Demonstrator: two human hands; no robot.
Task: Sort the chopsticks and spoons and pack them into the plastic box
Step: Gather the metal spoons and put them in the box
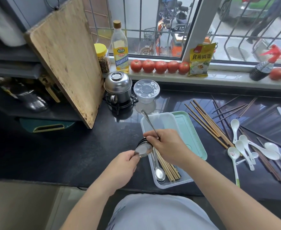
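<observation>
Head view: metal spoons (143,147) bunched at frame centre, bowls pinched in the left hand (124,165) grip, handles closed inside the right hand (164,145) grip, likely squared up to drop as one group. Directly over the plastic box (183,180), beside packed chopsticks (168,170); both forearms angled in from the bottom edge. More chopsticks and white spoons (243,145) loose on the counter (70,155), right.
</observation>
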